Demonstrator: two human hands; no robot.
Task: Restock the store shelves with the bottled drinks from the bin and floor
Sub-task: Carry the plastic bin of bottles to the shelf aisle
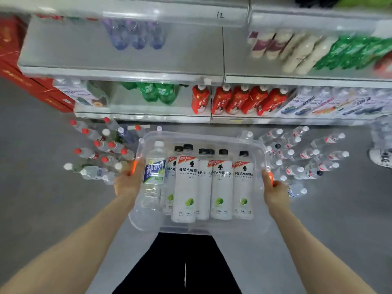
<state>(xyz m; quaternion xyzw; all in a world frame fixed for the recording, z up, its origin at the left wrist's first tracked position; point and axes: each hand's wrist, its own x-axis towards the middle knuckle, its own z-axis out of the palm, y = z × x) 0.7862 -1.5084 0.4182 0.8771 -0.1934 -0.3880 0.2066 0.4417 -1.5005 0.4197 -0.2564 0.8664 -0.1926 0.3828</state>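
Note:
A clear plastic bin [212,137] is held up in front of me above the floor. My left hand [127,181] grips its left orange handle and my right hand [275,188] grips its right orange handle. Inside lie several white bottles with black caps [221,187] and one clear bottle with a blue label [153,177] at the left. Red-capped water bottles [99,149] stand on the floor to the left, white-capped water bottles [303,153] to the right. The store shelves [148,76] rise just beyond, blurred.
The lower shelf holds green bottles [157,93], red-labelled bottles [239,99] and pale labelled bottles [331,102]. The upper shelf carries purple bottles [135,37] and cream bottles [292,49]. Red cartons [19,66] are stacked at left. A person's shoe [380,157] is at right.

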